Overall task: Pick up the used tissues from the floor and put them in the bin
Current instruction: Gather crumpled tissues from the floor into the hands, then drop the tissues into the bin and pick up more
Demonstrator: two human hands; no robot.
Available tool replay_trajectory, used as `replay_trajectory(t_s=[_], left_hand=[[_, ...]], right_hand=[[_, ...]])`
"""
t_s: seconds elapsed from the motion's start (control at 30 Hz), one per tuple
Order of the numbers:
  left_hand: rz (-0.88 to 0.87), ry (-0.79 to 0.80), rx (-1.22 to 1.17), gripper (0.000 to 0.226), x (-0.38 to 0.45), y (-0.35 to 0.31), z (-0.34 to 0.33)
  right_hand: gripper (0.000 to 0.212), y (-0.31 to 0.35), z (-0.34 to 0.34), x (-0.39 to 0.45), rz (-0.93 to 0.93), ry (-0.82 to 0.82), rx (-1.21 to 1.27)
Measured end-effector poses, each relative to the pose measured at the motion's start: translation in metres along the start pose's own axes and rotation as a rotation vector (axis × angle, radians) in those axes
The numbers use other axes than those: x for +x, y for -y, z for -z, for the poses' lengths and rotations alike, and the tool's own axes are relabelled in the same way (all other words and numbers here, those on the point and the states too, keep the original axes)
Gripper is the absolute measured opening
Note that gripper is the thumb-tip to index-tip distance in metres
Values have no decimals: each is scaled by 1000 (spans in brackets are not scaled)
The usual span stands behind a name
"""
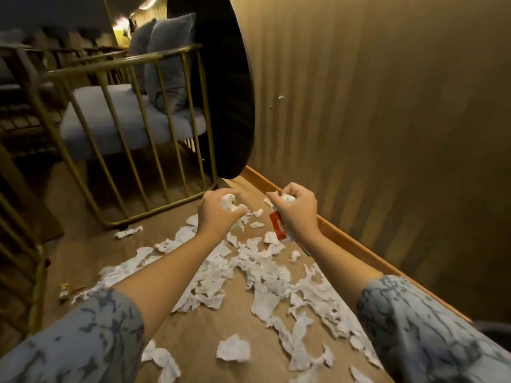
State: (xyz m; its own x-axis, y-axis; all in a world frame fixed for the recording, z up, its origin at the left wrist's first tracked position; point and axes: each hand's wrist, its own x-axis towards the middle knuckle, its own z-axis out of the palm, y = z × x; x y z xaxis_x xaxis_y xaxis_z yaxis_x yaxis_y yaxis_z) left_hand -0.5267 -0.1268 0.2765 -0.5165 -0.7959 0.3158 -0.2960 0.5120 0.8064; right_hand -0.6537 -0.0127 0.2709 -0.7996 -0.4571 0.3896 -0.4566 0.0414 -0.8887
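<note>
Many crumpled white tissues [262, 275] lie scattered across the brown floor in front of me. My left hand [218, 214] is held above them, fingers closed on a wad of white tissue [229, 202]. A little to the right, my right hand [297, 210] grips another tissue wad [289, 198] together with a red wrapper [278, 225] that hangs below the palm. No bin is in view.
A gold metal-framed chair [154, 125] with a grey cushion stands at the back left. A dark round tabletop [235, 87] leans by the ribbed wall [387, 134]. A wooden skirting board [345, 241] runs along the right. A small yellow wrapper [64, 290] lies at the left.
</note>
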Motion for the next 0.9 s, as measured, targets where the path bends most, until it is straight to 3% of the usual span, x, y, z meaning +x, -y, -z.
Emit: replay_trajectory(t_s=[0.17,0.3,0.53,0.67,0.77,0.9], left_hand=[[-129,29,-42,21,-11,-42,-55],[-244,153,-118,17,-24,-70,-97],[-343,344,-383,17,-68,-115,-170],[-402,527,-502,25,-111,-145,-206],[-353,695,-595,28,-156,-165,-224],[-265,869,-716,45,-212,-183,-245]], right_hand=[[22,-10,61,11,58,-163,-27],[17,-16,108,4,77,-266,-82],[36,-28,195,-41,110,-482,-187],[40,-44,247,-86,111,-622,-375],[35,-52,281,-124,55,-782,-472],[57,-62,318,-175,35,-929,-608]])
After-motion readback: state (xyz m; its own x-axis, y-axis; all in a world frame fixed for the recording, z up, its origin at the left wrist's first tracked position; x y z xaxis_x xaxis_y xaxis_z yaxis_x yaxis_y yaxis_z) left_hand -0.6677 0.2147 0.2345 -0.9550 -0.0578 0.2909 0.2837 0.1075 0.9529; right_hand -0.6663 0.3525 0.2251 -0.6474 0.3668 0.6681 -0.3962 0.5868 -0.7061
